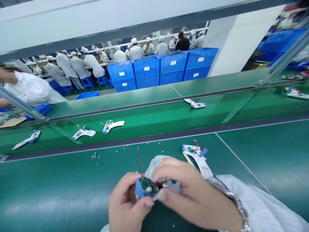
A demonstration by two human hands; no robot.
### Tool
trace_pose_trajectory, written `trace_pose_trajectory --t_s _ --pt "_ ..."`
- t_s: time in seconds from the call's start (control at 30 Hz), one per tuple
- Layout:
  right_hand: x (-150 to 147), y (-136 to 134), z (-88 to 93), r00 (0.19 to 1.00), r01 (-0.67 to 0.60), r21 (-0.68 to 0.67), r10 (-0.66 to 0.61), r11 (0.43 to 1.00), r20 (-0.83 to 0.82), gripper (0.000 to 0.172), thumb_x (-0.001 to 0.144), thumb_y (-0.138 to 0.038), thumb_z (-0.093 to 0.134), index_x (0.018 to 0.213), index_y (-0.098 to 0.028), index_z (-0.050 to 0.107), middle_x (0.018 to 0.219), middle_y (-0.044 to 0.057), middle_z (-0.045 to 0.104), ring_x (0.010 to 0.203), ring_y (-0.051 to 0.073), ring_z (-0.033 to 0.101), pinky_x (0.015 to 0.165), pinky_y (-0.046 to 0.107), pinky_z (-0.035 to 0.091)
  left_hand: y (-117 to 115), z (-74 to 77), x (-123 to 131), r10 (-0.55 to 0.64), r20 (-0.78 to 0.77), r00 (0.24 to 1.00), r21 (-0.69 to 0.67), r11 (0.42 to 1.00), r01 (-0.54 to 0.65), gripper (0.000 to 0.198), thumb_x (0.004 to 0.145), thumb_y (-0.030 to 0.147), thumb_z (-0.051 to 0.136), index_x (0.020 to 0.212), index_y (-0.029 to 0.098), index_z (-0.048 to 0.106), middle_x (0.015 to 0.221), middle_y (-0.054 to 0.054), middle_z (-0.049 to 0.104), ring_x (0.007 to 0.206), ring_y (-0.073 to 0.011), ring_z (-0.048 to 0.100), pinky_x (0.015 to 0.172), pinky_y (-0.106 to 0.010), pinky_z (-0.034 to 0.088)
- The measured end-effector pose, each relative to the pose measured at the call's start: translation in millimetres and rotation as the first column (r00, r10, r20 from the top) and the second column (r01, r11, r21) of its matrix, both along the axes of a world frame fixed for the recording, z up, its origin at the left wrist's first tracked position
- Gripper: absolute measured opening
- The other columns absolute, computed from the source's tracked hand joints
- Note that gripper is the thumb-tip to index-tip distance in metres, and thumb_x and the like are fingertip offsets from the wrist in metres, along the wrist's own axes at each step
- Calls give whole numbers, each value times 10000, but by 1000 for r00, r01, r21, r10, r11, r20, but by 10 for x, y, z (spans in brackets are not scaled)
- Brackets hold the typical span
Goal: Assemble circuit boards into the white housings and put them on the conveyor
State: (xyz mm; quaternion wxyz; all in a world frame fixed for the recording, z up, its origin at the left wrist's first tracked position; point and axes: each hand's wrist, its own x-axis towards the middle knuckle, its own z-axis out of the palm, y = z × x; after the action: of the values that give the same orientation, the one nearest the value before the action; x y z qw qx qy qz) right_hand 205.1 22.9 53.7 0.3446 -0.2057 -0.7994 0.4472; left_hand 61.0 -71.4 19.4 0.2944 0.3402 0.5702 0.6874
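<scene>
Low over the near green bench, my left hand (pixel 130 201) is closed around a blue housing with a green circuit board (pixel 146 186) in it. A thin red wire (pixel 140 162) stands straight up from the board. My right hand (pixel 190 190) is closed at the assembly's right end, its thumb and fingers around short red and black wires (pixel 159 184); its palm side and part of the assembly are hidden. Crumpled clear plastic (pixel 154 166) shows behind my right fingers. Right of my hands, a white housing with a blue end (pixel 199 158) lies on the bench, its board and wires exposed.
Small metal parts (pixel 94 156) and white bits lie scattered on the bench. Beyond runs a green conveyor belt (pixel 149 117) carrying several similar housings (pixel 113 125). A metal frame crosses overhead. Blue bins (pixel 147 69) and co-workers in white stand farther back; one person (pixel 33 87) sits across at left.
</scene>
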Motion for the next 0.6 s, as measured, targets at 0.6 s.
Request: trace_pose_trajectory --t_s 0.6 --pt "230 32 -118 906 370 98 -382 924 182 257 822 -182 552 1058 -188 653 1075 84 686 1012 226 617 850 363 492 85 -84 -27 -55 353 934 25 998 49 251 651 388 836 773 202 720 593 17 642 511 -87 568 493 -150 479"
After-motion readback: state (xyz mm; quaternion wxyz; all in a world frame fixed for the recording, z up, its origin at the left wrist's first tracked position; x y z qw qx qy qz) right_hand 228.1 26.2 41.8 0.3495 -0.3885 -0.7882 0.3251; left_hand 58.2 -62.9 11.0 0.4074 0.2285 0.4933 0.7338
